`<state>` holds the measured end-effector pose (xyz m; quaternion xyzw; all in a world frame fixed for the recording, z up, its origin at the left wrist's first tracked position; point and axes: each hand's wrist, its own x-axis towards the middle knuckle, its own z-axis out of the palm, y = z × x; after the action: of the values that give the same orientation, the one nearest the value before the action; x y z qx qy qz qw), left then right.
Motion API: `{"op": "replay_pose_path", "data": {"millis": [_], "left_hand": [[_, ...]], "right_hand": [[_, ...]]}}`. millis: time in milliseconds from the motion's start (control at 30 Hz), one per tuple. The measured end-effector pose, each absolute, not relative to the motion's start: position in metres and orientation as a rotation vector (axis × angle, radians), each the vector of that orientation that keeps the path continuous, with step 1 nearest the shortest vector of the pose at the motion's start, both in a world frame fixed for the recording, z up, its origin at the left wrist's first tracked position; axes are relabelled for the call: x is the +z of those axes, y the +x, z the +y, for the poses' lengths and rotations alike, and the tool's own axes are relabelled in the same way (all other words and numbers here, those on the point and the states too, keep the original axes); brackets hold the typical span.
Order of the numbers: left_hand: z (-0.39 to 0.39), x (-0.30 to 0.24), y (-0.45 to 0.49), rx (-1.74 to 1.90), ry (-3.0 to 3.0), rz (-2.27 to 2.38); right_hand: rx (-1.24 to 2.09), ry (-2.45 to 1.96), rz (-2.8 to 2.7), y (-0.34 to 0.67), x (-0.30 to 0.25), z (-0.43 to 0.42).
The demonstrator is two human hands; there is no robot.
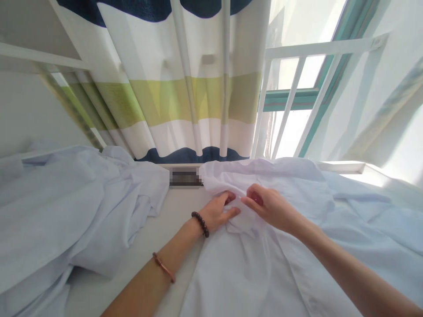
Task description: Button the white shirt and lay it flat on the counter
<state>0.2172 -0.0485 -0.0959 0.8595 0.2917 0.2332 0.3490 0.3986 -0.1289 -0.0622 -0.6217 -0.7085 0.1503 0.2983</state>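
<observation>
A white button-front garment point(244, 273), a shirt or a coat, lies spread over the white surface in front of me, its upper part rumpled. My left hand point(220, 211) wears a dark bead bracelet and curls its fingers and thumb around a fold of the cloth near the garment's top. Just to the right, my right hand point(267, 204) pinches the cloth between thumb and forefinger. The two hands are close together but apart. Part of the gripped cloth is hidden by the fingers.
Another heap of white cloth point(82, 193) lies on the left. Behind hangs a striped curtain point(198, 99) in white, green and navy. White railings point(291, 101) stand before a window at the back right. A blurred-out dark item point(185, 177) sits at the surface's far edge.
</observation>
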Motion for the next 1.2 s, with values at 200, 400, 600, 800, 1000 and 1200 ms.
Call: {"op": "replay_pose_path", "data": {"millis": [200, 400, 600, 800, 1000, 1200], "left_hand": [[-0.042, -0.108, 0.216, 0.682, 2.102, 0.723], [-0.04, -0.105, 0.214, 0.755, 2.039, 0.749], [-0.04, -0.109, 0.218, 0.803, 2.043, 0.835], [-0.038, -0.097, 0.209, 0.708, 2.043, 0.729], [-0.034, -0.06, 0.189, 0.281, 2.083, 0.565], [-0.041, -0.062, 0.197, 0.427, 2.326, 0.458]], "right_hand": [[0.836, -1.62, -1.986, 0.393, -0.073, -0.129], [1.192, -1.552, -1.709, 0.405, -0.081, -0.123], [1.096, -1.516, -1.871, 0.408, -0.077, -0.13], [1.275, -1.288, -1.641, 0.407, -0.073, -0.127], [1.232, -1.094, -1.474, 0.423, -0.039, -0.137], [1.226, -1.032, -1.146, 0.432, -0.022, -0.145]]}}
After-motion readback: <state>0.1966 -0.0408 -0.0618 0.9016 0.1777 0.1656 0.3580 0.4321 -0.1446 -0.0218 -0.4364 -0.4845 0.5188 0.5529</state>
